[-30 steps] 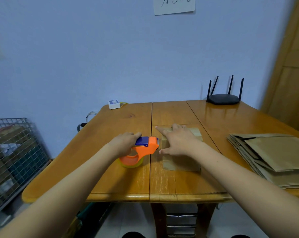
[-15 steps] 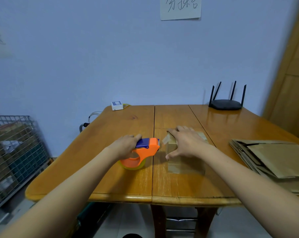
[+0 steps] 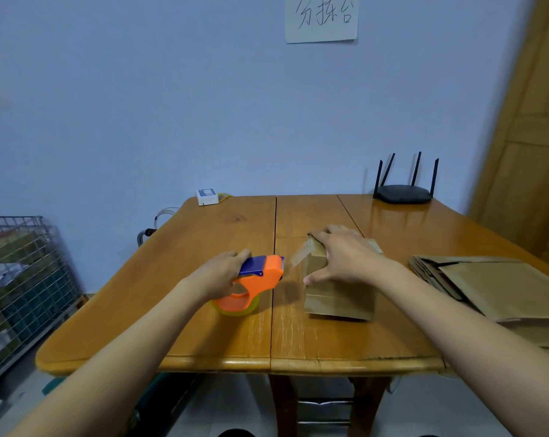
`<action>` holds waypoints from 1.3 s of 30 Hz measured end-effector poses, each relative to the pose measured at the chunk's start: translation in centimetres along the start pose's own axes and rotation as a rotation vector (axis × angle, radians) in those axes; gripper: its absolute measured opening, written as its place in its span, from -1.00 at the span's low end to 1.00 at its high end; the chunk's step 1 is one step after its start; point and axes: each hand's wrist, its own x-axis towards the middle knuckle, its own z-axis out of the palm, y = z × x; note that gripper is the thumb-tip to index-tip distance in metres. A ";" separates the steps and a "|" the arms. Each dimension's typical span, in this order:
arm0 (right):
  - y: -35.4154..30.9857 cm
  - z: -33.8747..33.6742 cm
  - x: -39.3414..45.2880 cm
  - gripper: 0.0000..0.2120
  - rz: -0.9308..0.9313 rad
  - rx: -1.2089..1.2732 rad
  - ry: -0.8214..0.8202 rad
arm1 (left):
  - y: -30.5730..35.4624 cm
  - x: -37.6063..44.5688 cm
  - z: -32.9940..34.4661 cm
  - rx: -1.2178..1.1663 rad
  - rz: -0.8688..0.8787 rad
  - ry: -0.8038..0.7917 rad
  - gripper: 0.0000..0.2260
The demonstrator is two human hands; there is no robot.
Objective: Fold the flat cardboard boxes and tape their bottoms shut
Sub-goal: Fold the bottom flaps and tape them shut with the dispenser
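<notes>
Folded cardboard box [image 3: 341, 294] standing near the middle of the wooden table [image 3: 204, 310], just right of the table's centre seam. Right hand [image 3: 342, 260] spread over the top of the box, fingers reaching across its far left corner and thumb pressed on the near left face, gripping it. A loose strip of clear tape [image 3: 300, 255] sticking out from that upper left corner of the box, its free end hanging in the air toward the dispenser, not joined to it as far as can be seen. Left of the box, just across the seam, the orange and blue tape dispenser [image 3: 254, 279] resting with its roll on the table, left hand [image 3: 219, 272] curled round its handle from behind. Well to the right of the box, a stack of flat cardboard boxes [image 3: 493, 288] lying by the table's right edge. Beyond the box, at the far right corner, a black router [image 3: 404, 192]; at the far left corner, a small white device [image 3: 207, 197]. Left of the table, on the floor, a wire basket [image 3: 18, 279].
</notes>
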 end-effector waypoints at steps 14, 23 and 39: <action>-1.3 -1.2 -0.4 0.04 -0.059 -0.017 0.036 | 4.6 1.7 -3.8 0.445 0.058 0.043 -0.59; -2.2 -1.5 -0.2 0.05 -0.182 -0.208 0.128 | 5.9 2.1 -6.0 0.466 -0.006 -0.160 -0.61; -1.5 -0.4 -1.3 0.05 -0.135 -0.082 0.024 | 5.6 2.4 -4.3 0.512 0.015 -0.133 -0.59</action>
